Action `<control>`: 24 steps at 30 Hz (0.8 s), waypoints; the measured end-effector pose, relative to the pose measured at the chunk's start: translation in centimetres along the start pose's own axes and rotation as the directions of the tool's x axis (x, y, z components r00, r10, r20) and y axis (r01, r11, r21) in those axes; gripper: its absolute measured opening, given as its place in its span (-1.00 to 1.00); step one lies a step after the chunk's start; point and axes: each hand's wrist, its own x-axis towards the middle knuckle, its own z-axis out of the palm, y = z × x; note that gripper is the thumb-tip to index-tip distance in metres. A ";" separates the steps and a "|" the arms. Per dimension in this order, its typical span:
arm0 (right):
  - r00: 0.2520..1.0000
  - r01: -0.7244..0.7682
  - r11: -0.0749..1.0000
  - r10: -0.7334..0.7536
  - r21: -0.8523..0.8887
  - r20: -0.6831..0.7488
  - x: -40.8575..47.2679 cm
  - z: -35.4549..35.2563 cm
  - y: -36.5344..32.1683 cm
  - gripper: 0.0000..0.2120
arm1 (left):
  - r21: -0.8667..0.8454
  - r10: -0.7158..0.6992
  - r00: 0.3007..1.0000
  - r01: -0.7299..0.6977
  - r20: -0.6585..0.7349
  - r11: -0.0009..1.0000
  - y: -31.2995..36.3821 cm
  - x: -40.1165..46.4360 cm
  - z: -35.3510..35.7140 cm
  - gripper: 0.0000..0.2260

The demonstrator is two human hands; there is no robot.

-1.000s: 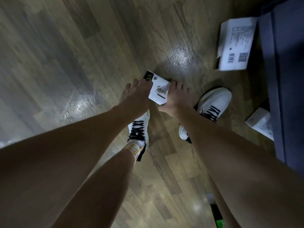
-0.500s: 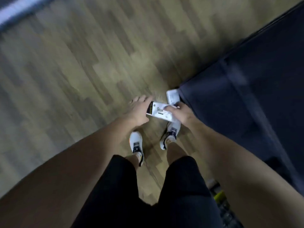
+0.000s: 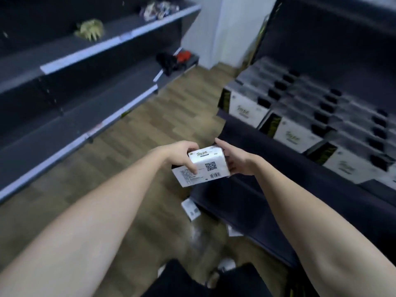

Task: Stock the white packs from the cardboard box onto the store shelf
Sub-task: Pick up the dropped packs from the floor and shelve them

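Head view, blurry frame: I see both hands out in front at mid-frame, holding a white pack [image 3: 206, 166] between them. Left hand [image 3: 182, 156] grips the pack's left end, thumb lying across the printed face, fingers curled round the far side. Right hand [image 3: 236, 160] holds the right end, fingers wrapped behind it, thumb at the top edge. QR code and barcode on the pack face up toward me. Looks like a second pack edge sticking out under the left hand, can't tell if it's one item or two

Just right of the hands and beyond them: dark store shelf [image 3: 267, 168] with rows of the same white packs [image 3: 300, 116] lined up on it, black-and-yellow ends facing out. Pack in hand is near the shelf lip, not touching it. Left of the hands, well apart across the wood floor [image 3: 167, 116]: another dark shelving unit [image 3: 85, 103], with a yellowish item [image 3: 91, 30] on an upper level. Below the hands, two white packs on the floor [image 3: 190, 210] beside the shelf base. Cardboard box not in view
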 end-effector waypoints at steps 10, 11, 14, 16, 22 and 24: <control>0.976 0.204 0.887 -0.215 0.414 -0.021 -11.5 -11.6 -1.2 -0.09 | -0.001 0.229 0.953 -0.234 -0.199 0.972 15.4 -2.6 -4.9 -0.55; 0.974 0.208 0.879 -0.225 0.429 -0.011 -12.6 -12.7 -0.7 -0.12 | 0.041 0.273 0.941 -0.270 -0.200 0.962 17.3 -2.7 -4.6 -0.55; 0.973 0.203 0.878 -0.232 0.433 0.015 -16.0 -15.8 1.1 -0.28 | 0.182 0.390 0.901 -0.357 -0.192 0.916 23.1 -2.5 -3.6 -0.56; 0.967 0.239 0.885 -0.256 0.400 -0.011 -18.1 -17.7 2.5 -0.45 | 0.323 0.475 0.857 -0.400 -0.200 0.858 26.6 -2.0 -2.9 -0.55; 0.925 0.380 0.831 -0.334 0.407 -0.181 -22.8 -24.4 8.2 -0.57 | 0.665 0.547 0.792 -0.257 -0.272 0.702 34.3 0.7 0.5 -0.08; 0.926 0.370 0.859 -0.311 0.354 -0.211 -24.7 -26.8 10.7 -0.56 | 0.641 0.519 0.790 -0.219 -0.326 0.736 35.9 1.8 1.4 -0.07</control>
